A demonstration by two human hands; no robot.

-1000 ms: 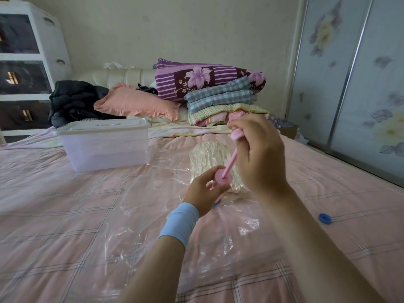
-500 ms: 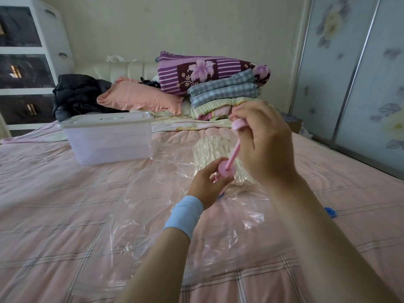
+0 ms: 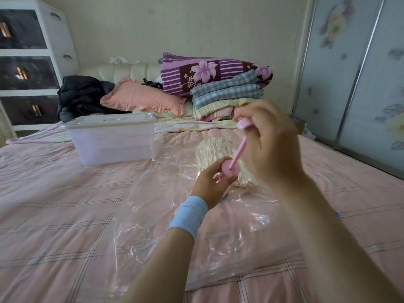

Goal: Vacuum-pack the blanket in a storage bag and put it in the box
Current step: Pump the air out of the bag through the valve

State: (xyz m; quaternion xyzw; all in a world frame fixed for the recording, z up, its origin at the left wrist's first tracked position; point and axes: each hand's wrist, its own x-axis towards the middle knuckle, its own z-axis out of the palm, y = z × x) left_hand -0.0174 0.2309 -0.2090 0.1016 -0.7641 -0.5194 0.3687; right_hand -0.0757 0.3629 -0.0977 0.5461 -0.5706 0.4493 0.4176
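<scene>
A clear plastic storage bag [image 3: 153, 215] lies flat on the pink checked bed. Inside its far end sits a crinkled cream blanket [image 3: 209, 154], squeezed small. A pink hand pump [image 3: 229, 169] stands on the bag. My left hand [image 3: 212, 182], with a blue wristband, grips the pump's body. My right hand [image 3: 269, 145] holds the pump's handle [image 3: 243, 123], with the thin rod [image 3: 239, 149] drawn out upward. The clear lidded box [image 3: 111, 141] stands on the bed at the far left.
Folded quilts [image 3: 227, 92], a pink pillow [image 3: 142, 99] and dark clothes [image 3: 80, 95] are piled at the headboard. A white drawer unit [image 3: 32, 62] stands at the left, sliding wardrobe doors [image 3: 354, 73] at the right.
My right hand has stayed on the pump handle with the rod still drawn out, and its grip has shifted slightly. The view has moved a little closer and to the right.
</scene>
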